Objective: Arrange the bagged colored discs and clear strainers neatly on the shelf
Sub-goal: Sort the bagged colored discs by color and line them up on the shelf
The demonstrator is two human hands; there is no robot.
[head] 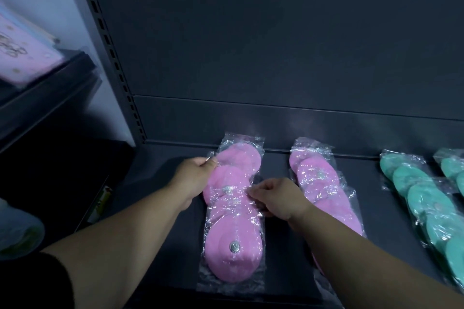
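Observation:
A row of pink discs in clear bags (pixel 234 231) lies lengthwise on the dark shelf (pixel 281 246), overlapping from back to front. My left hand (pixel 194 175) pinches the plastic at the left edge of a bag near the back. My right hand (pixel 275 198) grips the right edge of the plastic around the row's middle. A second row of bagged pink discs (pixel 324 190) lies to the right, partly behind my right forearm. Teal bagged discs (pixel 421 198) lie further right. No clear strainers show.
The shelf's dark back panel (pixel 276 45) rises behind the rows. A slotted upright (pixel 113 57) stands at the left. A lower dark shelf at far left holds a pink box (pixel 22 52). More teal bags (pixel 452 168) sit at the right edge.

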